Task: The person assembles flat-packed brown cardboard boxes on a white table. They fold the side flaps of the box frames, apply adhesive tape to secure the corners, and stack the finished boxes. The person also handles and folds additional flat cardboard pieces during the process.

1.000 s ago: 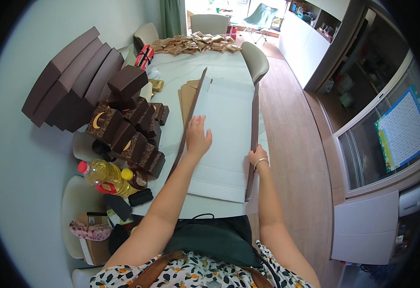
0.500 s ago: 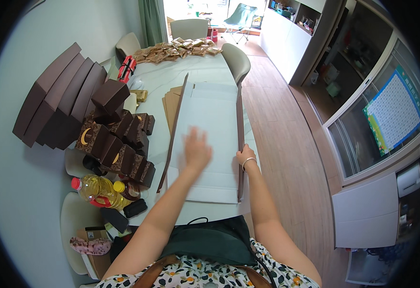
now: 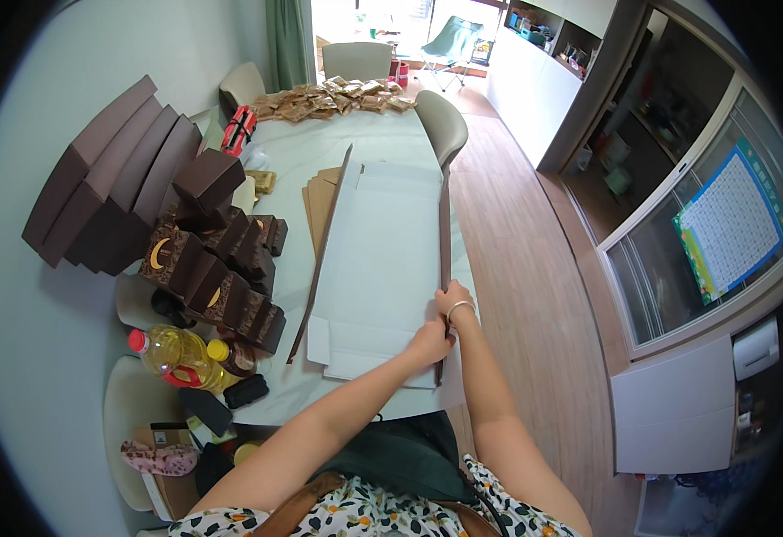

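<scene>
A large cardboard box blank [image 3: 373, 251] lies unfolded on the marble-patterned table, its white inside facing up. Dark brown side walls stand up along its left and right edges. My left hand [image 3: 430, 344] is at the near part of the right wall, its fingers closed around the edge. Just beyond it, my right hand [image 3: 454, 300], with a bracelet at the wrist, grips the same wall. The fingertips of both hands are partly hidden. At the blank's near left corner a small white flap [image 3: 318, 340] stands raised.
Stacked dark brown boxes [image 3: 109, 179] and several small patterned boxes [image 3: 221, 277] fill the left side. Near them stand an oil bottle [image 3: 176, 349] and a black case [image 3: 246, 391]. Brown cardboard sheets [image 3: 320, 201] lie beside the blank. Gold packets [image 3: 338, 97] cover the far end.
My left hand has come from above the blank's middle down to its right wall, beside my right hand. The near left flap now stands higher.
</scene>
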### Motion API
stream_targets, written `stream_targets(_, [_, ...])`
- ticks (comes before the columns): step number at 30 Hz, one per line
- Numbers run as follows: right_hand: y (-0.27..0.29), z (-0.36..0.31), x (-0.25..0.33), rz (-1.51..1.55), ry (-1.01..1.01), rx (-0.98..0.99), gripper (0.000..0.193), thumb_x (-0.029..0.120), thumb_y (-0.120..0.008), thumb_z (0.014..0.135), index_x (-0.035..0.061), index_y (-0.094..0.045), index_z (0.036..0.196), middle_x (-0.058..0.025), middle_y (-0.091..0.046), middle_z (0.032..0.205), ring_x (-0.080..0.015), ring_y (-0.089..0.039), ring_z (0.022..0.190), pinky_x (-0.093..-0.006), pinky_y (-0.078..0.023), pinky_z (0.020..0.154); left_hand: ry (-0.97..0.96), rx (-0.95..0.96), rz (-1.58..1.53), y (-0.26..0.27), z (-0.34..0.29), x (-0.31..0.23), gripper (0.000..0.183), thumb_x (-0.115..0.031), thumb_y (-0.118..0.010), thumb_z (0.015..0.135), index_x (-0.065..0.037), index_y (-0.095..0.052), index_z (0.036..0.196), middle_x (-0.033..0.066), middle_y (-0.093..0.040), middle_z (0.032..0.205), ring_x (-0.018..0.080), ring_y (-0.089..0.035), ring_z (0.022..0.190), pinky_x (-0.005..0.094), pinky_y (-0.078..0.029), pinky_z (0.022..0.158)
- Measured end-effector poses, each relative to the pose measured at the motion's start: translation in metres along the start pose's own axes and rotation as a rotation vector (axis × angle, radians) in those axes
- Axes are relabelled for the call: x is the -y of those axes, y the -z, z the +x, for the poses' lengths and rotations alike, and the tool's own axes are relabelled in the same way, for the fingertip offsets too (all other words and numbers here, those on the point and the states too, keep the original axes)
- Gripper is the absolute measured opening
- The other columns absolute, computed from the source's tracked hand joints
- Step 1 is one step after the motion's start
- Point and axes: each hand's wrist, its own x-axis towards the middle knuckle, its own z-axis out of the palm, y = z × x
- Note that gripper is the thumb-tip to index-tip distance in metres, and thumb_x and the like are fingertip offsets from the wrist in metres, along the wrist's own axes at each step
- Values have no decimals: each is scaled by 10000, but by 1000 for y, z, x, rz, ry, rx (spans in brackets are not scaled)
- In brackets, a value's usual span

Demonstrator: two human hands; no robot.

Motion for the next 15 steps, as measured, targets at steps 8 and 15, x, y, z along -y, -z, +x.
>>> stream_targets(8, [8,69,7,35,89,-140,396,207,-581,795,-47,-575,1099,-270,-608,1094,-379,-585,1056,-415,-486,902,23,74,38,-5,1,2,732,-141,-568,799,132,-195,1367,328,-614,870,436,-626,830,466,-509,747])
stream_targets(15, [1,66,14,-14,31,-43,514,164,-547,839,-26,-358,1278,-294,-598,1084,-415,-600,1006,-454,-489,879,12,75,9,-5,12,3,695,-165,-573,834,117,-219,1361,285,-631,843,420,-631,753,451,-521,681])
